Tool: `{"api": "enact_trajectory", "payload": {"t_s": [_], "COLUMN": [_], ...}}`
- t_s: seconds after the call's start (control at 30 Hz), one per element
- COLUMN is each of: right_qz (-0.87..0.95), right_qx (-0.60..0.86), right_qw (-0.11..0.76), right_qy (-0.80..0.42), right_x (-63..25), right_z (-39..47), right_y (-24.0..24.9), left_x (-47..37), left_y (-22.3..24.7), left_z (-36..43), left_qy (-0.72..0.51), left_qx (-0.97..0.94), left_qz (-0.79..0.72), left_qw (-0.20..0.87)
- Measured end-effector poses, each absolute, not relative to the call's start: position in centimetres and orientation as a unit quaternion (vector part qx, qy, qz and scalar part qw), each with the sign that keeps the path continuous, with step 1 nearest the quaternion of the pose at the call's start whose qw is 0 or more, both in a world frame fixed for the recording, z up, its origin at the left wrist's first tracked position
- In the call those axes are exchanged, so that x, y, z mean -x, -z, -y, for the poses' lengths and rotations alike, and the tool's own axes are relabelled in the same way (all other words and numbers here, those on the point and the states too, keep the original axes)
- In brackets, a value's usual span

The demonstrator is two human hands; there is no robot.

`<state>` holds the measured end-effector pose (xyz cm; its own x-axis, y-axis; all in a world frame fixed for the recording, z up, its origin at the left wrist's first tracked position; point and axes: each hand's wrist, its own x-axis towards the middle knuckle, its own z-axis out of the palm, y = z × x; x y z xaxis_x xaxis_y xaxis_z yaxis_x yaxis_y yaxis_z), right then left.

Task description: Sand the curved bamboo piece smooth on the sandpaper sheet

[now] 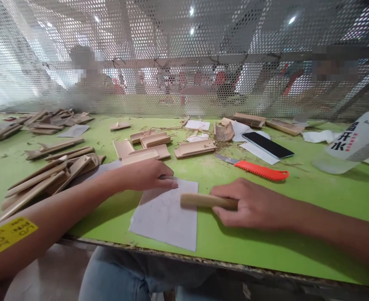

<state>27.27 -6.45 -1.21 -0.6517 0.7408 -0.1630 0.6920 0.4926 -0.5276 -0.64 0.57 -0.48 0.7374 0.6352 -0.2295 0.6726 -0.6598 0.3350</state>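
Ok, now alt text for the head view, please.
The right hand holds a narrow tan piece, one end over white paper on a green table. The left hand is at the paper's far edge; an orange-handled knife lies farther back.

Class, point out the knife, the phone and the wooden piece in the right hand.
Knife (254,168): head view, on its orange handle.
Phone (267,145): head view, mid-screen.
Wooden piece (201,200): head view, exposed length.

In your right hand (244,205) you hold a pale tan wooden piece (194,200), smooth and rounded, set crosswise; its free end juts left from your fingers, over the right edge of a white paper sheet (168,221). The sheet lies flat, nearer you than your left hand (147,174), at its far edge.
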Motion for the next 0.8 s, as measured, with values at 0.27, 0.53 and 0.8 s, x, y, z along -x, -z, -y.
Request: {"api": "enact_trajectory", "payload": {"t_s": [0.27,0.53,0.8], "right_qz": [0.871,0.866,0.916], "right_qx": [0.395,0.406,0.358], "right_qw": [0.038,0.035,0.055], "right_qy": [-0.288,-0.289,-0.172], "right_x": [-27.2,-27.2,-27.5], "right_z": [6.4,6.5,6.6], "right_y": [1.3,1.0,2.4], "left_x": [0.7,0.6,0.7], "left_y": [0.6,0.4,0.6], "left_z": [-0.6,-0.6,-0.8], "left_qy": [0.048,0.047,0.048], "left_qx": [-0.908,-0.908,-0.91], "left_qz": [-0.36,-0.36,-0.358], "left_qw": [0.208,0.21,0.203]}}
